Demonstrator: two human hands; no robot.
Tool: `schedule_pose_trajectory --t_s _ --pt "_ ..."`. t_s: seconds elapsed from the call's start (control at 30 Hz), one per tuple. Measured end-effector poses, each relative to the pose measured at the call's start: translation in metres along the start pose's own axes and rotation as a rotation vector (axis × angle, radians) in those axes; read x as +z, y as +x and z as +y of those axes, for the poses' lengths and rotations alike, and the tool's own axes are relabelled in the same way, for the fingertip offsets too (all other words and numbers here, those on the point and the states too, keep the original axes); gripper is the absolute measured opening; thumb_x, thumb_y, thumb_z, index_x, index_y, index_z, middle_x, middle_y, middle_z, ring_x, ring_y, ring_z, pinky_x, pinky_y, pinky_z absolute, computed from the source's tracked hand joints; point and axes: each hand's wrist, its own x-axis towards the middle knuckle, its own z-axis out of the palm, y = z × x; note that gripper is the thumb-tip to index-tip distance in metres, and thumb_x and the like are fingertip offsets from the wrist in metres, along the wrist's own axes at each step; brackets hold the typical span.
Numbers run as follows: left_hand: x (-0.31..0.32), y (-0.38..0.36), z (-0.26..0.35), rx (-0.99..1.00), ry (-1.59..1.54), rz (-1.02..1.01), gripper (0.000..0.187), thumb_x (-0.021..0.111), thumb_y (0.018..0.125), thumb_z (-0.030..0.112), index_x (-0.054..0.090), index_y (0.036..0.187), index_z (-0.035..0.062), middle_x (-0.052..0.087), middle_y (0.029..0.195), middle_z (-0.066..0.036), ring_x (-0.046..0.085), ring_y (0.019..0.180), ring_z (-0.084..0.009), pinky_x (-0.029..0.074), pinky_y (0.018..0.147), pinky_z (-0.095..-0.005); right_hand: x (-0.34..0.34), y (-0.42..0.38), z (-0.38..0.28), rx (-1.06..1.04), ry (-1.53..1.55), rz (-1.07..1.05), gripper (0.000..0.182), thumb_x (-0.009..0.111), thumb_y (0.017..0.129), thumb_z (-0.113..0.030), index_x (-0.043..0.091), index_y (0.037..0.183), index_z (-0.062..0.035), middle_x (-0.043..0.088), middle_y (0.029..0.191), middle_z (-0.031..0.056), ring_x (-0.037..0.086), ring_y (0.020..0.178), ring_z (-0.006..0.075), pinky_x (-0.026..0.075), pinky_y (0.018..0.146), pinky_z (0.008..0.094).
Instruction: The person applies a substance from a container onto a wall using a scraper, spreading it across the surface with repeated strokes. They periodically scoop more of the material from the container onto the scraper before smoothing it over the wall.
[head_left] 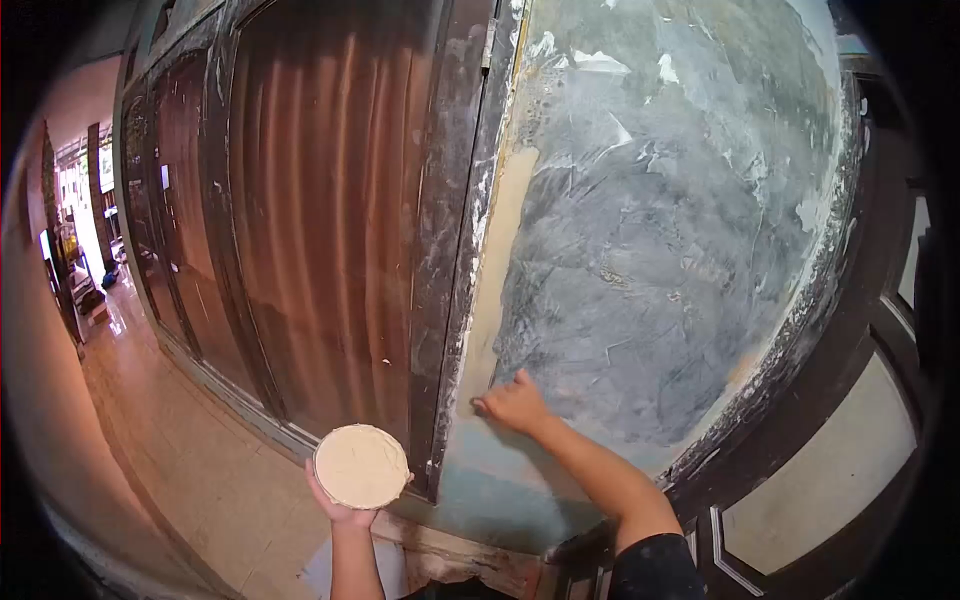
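Observation:
My left hand (pixel 345 508) holds a round container (pixel 361 466) from below and the side, its top filled with cream-coloured paste. My right hand (pixel 513 401) is at the wall, its fingers bent together at the lower part of a cream strip (pixel 503 250). That strip runs down the wall's left edge beside the dark frame. What my right fingers hold, if anything, is too small to make out. Right of the strip the wall (pixel 650 290) is rough grey with white patches, and pale green near the bottom.
A dark-framed glass panel (pixel 320 220) with a reddish-brown curtain behind it stands left of the wall. A dark door with pale panels (pixel 820 470) is on the right. The tiled floor (pixel 190 450) runs to a bright opening at the far left. Something pale lies on the floor near my left forearm.

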Motion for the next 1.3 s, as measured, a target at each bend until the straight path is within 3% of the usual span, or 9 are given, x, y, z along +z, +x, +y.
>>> schedule_pose_trajectory --t_s 0.07,0.2,0.3,0.37,0.43,0.53,0.63,1.0,1.3 --pt "0.008 0.003 -0.006 -0.006 0.004 0.012 0.086 0.040 0.093 0.079 0.049 0.153 0.0170 0.048 0.156 -0.016 0.048 0.137 -0.0508 0.037 0.097 -0.0894 -0.075 0.048 0.035 0.174 -0.099 0.059 0.033 0.066 0.099 -0.037 0.063 0.074 -0.0148 0.064 0.068 0.0083 0.061 0.059 0.0272 0.039 0.068 0.0479" --pt "0.042 0.017 -0.022 -0.056 -0.011 -0.031 0.090 0.039 0.092 0.081 0.046 0.154 0.0165 0.048 0.156 -0.018 0.049 0.137 -0.0514 0.038 0.097 -0.0889 -0.189 0.096 0.094 0.508 -0.010 0.470 0.028 0.073 0.095 -0.035 0.069 0.082 -0.0108 0.070 0.075 0.0092 0.064 0.063 0.0302 0.041 0.065 0.0441" --pt "0.076 0.024 -0.038 -0.111 -0.004 -0.085 0.093 0.041 0.090 0.082 0.044 0.155 0.0147 0.047 0.156 -0.020 0.050 0.136 -0.0523 0.039 0.099 -0.0873 -0.242 0.094 0.107 0.774 0.520 0.410 0.022 0.074 0.095 -0.023 0.070 0.089 -0.0028 0.073 0.083 0.0144 0.068 0.071 0.0325 0.051 0.063 0.0437" --pt "0.095 0.029 -0.049 -0.172 0.007 -0.129 0.093 0.041 0.091 0.081 0.043 0.156 0.0135 0.046 0.156 -0.021 0.049 0.137 -0.0532 0.038 0.100 -0.0872 -0.259 0.086 0.094 0.608 0.648 0.331 0.020 0.075 0.093 -0.020 0.069 0.088 -0.0018 0.072 0.086 0.0156 0.069 0.075 0.0308 0.053 0.067 0.0404" --pt "0.110 0.033 -0.059 -0.209 -0.059 -0.157 0.093 0.040 0.093 0.080 0.040 0.158 0.0124 0.042 0.159 -0.024 0.047 0.138 -0.0552 0.036 0.100 -0.0888 -0.255 0.067 0.086 0.347 0.391 0.225 0.007 0.074 0.089 -0.013 0.071 0.092 -0.0070 0.073 0.088 0.0095 0.069 0.081 0.0294 0.055 0.069 0.0401" --pt "0.135 0.034 -0.073 -0.271 -0.110 -0.182 0.093 0.038 0.094 0.080 0.038 0.159 0.0126 0.038 0.162 -0.024 0.042 0.143 -0.0543 0.031 0.104 -0.0893 -0.268 0.046 0.061 0.097 0.321 0.026 0.028 0.073 0.076 -0.010 0.070 0.103 -0.0135 0.073 0.096 0.0031 0.069 0.091 0.0276 0.057 0.070 0.0394" --pt "0.152 0.036 -0.084 -0.310 -0.099 -0.250 0.094 0.036 0.095 0.080 0.037 0.159 0.0125 0.038 0.162 -0.023 0.042 0.142 -0.0542 0.030 0.105 -0.0888 -0.281 0.030 0.045 -0.037 0.264 0.053 0.026 0.071 0.080 -0.010 0.073 0.106 -0.0097 0.072 0.102 0.0043 0.070 0.099 0.0270 0.059 0.080 0.0395" --pt "0.177 0.025 -0.110 -0.347 -0.060 -0.258 0.096 0.032 0.094 0.081 0.040 0.158 0.0093 0.042 0.159 -0.024 0.047 0.139 -0.0529 0.038 0.102 -0.0854 -0.314 -0.003 0.039 -0.138 0.184 0.030 0.027 0.066 0.083 -0.019 0.071 0.107 -0.0081 0.069 0.113 0.0080 0.065 0.114 0.0302 0.056 0.096 0.0460" --pt "0.180 0.028 -0.111 -0.388 -0.064 -0.278 0.099 0.031 0.094 0.082 0.037 0.158 0.0080 0.042 0.158 -0.026 0.048 0.137 -0.0545 0.039 0.102 -0.0843 -0.304 -0.003 0.041 -0.120 0.200 0.034 0.029 0.066 0.084 -0.018 0.070 0.110 -0.0070 0.068 0.114 0.0083 0.064 0.117 0.0305 0.055 0.095 0.0464"
